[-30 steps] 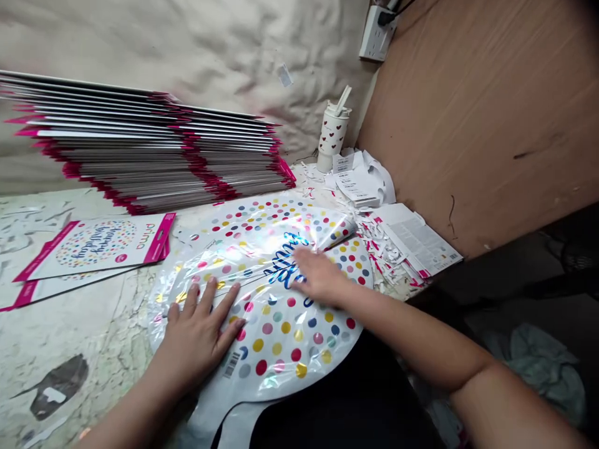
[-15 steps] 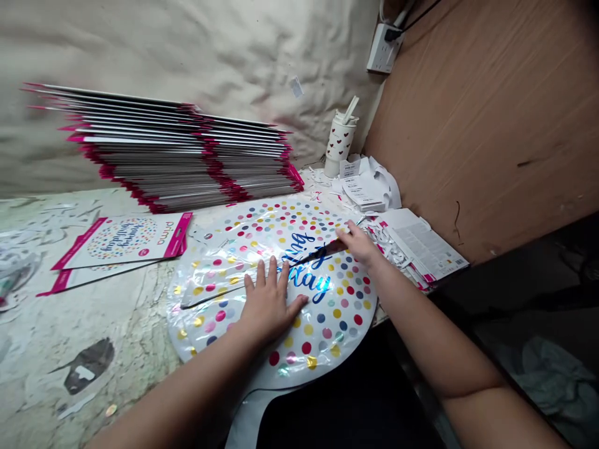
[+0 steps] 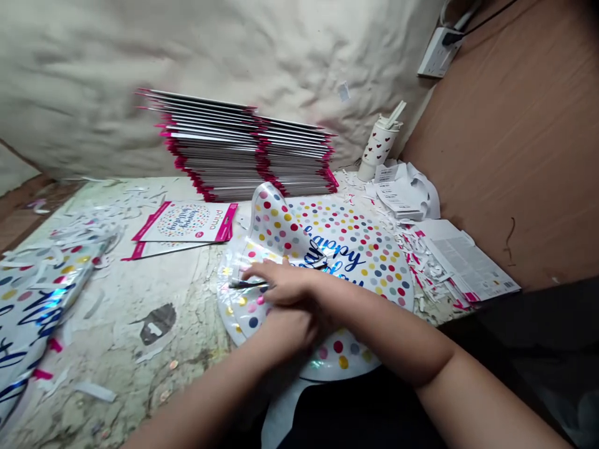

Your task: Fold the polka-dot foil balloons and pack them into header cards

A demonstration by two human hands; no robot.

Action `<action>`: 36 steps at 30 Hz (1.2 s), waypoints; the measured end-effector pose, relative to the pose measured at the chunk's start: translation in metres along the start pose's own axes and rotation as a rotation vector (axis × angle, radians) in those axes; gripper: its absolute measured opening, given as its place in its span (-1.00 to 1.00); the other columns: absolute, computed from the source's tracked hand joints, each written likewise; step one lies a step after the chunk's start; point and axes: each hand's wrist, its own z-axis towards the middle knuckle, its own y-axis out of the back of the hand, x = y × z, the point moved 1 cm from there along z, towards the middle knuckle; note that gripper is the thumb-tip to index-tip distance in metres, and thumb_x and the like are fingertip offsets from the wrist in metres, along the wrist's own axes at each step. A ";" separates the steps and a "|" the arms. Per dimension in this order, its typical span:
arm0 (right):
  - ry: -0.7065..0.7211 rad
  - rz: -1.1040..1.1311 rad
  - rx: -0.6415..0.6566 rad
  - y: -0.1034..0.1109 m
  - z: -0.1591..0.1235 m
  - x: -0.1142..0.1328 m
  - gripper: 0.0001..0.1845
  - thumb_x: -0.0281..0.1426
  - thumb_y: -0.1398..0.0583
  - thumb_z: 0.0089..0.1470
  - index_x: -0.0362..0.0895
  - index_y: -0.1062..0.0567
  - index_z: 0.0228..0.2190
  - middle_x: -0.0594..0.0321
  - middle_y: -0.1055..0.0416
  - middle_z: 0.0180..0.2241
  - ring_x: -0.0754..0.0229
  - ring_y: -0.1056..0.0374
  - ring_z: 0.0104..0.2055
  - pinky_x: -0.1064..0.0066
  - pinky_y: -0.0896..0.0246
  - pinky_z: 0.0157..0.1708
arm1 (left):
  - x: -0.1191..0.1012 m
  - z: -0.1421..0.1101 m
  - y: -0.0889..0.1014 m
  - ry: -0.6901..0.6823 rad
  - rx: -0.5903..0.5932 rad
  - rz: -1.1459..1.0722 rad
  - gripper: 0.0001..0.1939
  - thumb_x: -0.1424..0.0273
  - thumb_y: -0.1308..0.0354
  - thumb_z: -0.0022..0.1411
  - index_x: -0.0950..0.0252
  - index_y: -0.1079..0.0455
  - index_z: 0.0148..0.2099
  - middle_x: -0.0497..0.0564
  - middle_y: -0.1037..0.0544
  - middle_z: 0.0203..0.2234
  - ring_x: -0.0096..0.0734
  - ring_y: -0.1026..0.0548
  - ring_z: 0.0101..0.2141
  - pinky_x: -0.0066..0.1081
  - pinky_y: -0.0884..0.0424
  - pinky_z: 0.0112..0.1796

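Dotted white flap (image 3: 270, 221) now upcurled; glossy

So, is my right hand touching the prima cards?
Apart. The head view shows a plain gap, with dotted foil between the right hand and the prima cards.

Balloon (image 3: 384, 255) on table (image 3: 201, 312); card stack (image 3: 224, 165) behind, cards (image 3: 187, 221) left, tumbler (image 3: 377, 149) behind right, scraps (image 3: 416, 255) right.
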 end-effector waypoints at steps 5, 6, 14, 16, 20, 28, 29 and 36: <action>-0.005 -0.051 -0.294 0.002 -0.014 -0.021 -0.52 -0.53 -0.12 -0.15 -0.16 -0.26 -0.10 0.09 -0.28 -0.03 0.11 -0.25 -0.03 0.27 -0.20 -0.07 | 0.071 -0.010 0.037 -0.556 -0.045 0.225 -0.74 0.41 0.01 0.18 0.32 -0.43 -0.13 0.16 -0.50 -0.16 -0.20 -0.44 -0.18 -0.25 -0.37 -0.16; 0.007 -0.135 -0.327 -0.001 -0.012 -0.020 -0.56 -0.49 -0.14 -0.13 -0.18 -0.29 -0.12 0.07 -0.30 -0.04 0.10 -0.24 -0.02 0.28 -0.19 -0.05 | 0.085 -0.003 0.044 -0.576 -0.119 0.347 -0.73 0.43 0.02 0.18 0.35 -0.41 -0.11 0.23 -0.47 -0.12 -0.11 -0.42 -0.14 -0.15 -0.35 -0.15; -0.135 -0.394 -0.481 -0.019 0.021 -0.003 -0.79 -0.53 -0.03 0.04 -0.26 -0.44 -0.32 0.00 -0.45 -0.30 0.07 -0.39 -0.27 0.28 -0.28 -0.30 | 0.084 0.015 0.051 -0.606 -0.292 0.512 -0.78 0.35 0.02 0.23 0.29 -0.40 -0.37 0.14 -0.51 -0.28 -0.20 -0.43 -0.29 -0.21 -0.34 -0.24; -0.162 -0.391 -0.529 -0.002 0.012 -0.009 -0.80 -0.56 -0.06 0.00 -0.23 -0.45 -0.33 0.07 -0.47 -0.35 0.11 -0.40 -0.31 0.34 -0.29 -0.32 | 0.078 0.004 0.031 -0.644 -0.163 0.414 -0.68 0.21 0.03 0.23 0.34 -0.43 -0.27 0.20 -0.50 -0.21 -0.14 -0.43 -0.19 -0.21 -0.35 -0.18; -0.245 -0.380 -0.852 0.078 -0.055 -0.033 -0.72 -0.55 0.02 0.11 -0.25 -0.43 -0.20 0.07 -0.46 -0.25 0.17 -0.38 -0.24 0.39 -0.29 -0.27 | 0.084 -0.004 0.001 -0.476 0.053 0.339 -0.23 -0.06 0.07 0.14 0.42 -0.15 0.20 0.32 -0.17 0.17 0.14 -0.09 0.17 -0.01 -0.18 0.04; 0.269 -0.485 -1.045 0.110 -0.166 -0.014 -0.70 -0.46 -0.08 0.14 -0.15 -0.42 -0.07 0.12 -0.46 -0.11 0.19 -0.37 -0.05 0.29 -0.32 -0.07 | 0.084 0.019 0.035 -0.037 0.134 -0.260 -0.44 0.02 0.08 0.17 0.29 -0.34 0.05 0.15 -0.40 0.04 -0.07 -0.31 0.06 -0.06 -0.22 0.06; 0.347 -0.470 -0.949 0.091 -0.167 -0.011 -0.67 -0.46 -0.09 0.14 -0.13 -0.39 -0.04 0.13 -0.44 -0.07 0.19 -0.33 0.01 0.26 -0.29 -0.03 | 0.085 0.021 0.043 0.062 0.050 -0.426 -0.49 0.05 0.06 0.18 0.30 -0.38 -0.03 0.13 -0.48 -0.07 -0.14 -0.41 -0.04 -0.11 -0.30 0.01; 0.242 -0.426 -0.368 -0.030 -0.172 -0.038 -0.64 -0.41 0.00 0.21 -0.02 -0.36 0.02 0.15 -0.21 0.13 0.12 0.00 0.23 0.11 0.02 0.17 | 0.108 0.031 0.058 0.539 0.133 -1.122 -0.46 -0.01 0.06 0.17 0.39 -0.46 -0.36 0.15 -0.60 -0.48 -0.30 -0.56 -0.45 -0.36 -0.51 -0.40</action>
